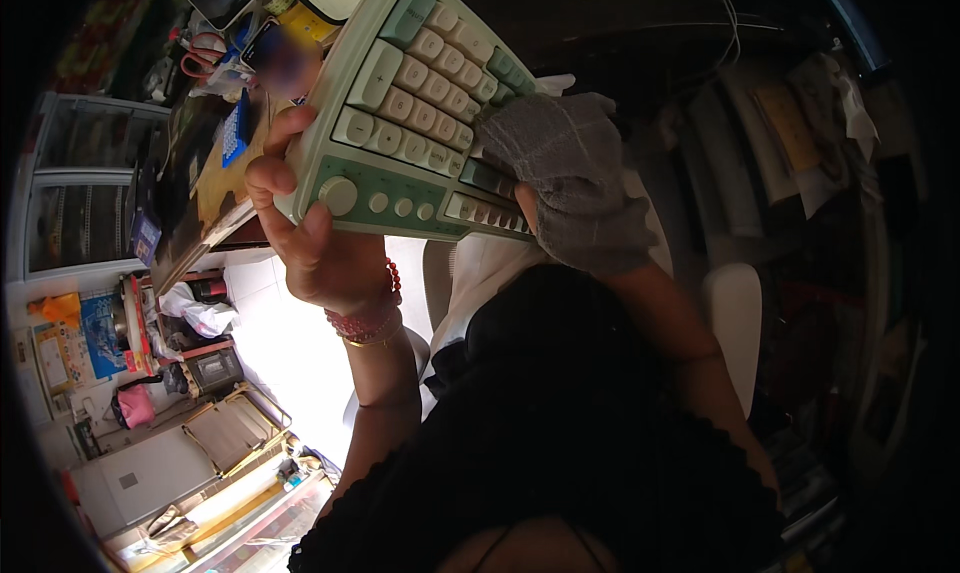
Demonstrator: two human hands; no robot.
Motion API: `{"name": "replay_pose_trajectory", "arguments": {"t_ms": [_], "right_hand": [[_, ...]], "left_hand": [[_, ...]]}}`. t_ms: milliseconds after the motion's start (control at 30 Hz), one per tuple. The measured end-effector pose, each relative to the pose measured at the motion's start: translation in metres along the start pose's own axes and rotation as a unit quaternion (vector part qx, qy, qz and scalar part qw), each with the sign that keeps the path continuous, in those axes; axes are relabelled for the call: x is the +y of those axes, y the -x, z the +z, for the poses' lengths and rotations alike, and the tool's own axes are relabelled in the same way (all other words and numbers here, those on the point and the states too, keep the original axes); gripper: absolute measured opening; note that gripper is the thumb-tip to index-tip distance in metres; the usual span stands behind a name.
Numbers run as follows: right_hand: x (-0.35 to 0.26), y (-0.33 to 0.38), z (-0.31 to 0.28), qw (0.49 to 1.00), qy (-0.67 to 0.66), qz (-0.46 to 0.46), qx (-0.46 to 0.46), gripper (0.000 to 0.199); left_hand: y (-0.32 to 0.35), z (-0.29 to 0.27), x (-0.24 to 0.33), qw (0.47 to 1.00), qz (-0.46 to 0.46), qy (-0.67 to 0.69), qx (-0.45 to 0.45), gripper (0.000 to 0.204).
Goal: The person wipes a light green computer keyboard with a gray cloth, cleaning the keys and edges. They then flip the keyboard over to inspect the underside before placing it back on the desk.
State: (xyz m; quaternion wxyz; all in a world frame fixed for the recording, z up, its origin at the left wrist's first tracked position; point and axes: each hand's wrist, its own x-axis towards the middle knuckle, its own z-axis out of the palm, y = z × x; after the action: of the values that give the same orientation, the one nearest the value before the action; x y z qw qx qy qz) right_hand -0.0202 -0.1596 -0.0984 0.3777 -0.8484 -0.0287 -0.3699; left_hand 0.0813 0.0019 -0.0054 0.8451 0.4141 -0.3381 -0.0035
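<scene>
A green and cream keyboard (413,145) is held up and tilted above my lap, its keys, round knob (337,196) and small round buttons showing. My left hand (318,263), with red beaded bracelets at the wrist, grips its left end, fingers at the edge and thumb beside the knob. A grey cloth (575,178) covers most of my right hand (527,205); only a bit of finger shows at the keyboard's lower edge. The cloth lies against the keys on the right side and hides that end of the keyboard.
A wooden table (212,198) stands on the left, with red-handled scissors (203,55) and other small items at its far end. Lower left are shelves with a pink bag (135,405) and boxes. A white chair (735,323) shows behind my right arm. The dark tabletop (640,18) lies beyond the keyboard.
</scene>
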Motion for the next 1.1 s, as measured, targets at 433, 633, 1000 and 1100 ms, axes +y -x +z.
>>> {"name": "replay_pose_trajectory", "arguments": {"t_ms": [433,633,1000,1100], "right_hand": [[0.015,0.019,0.016,0.995,-0.007,0.079,-0.061,0.048],[0.001,0.006,0.014,0.999,0.009,0.031,0.003,0.041],[0.000,0.013,0.008,0.995,0.092,0.013,-0.038,0.020],[0.003,0.004,0.008,0.998,0.059,0.014,0.000,0.019]], "left_hand": [[0.000,0.009,-0.003,1.000,0.012,0.002,-0.007,0.032],[0.003,0.013,0.000,1.000,0.006,-0.024,0.005,0.031],[0.001,0.020,0.000,0.999,0.012,-0.044,0.021,0.030],[0.002,0.020,-0.001,0.999,0.025,-0.033,0.015,0.031]]}}
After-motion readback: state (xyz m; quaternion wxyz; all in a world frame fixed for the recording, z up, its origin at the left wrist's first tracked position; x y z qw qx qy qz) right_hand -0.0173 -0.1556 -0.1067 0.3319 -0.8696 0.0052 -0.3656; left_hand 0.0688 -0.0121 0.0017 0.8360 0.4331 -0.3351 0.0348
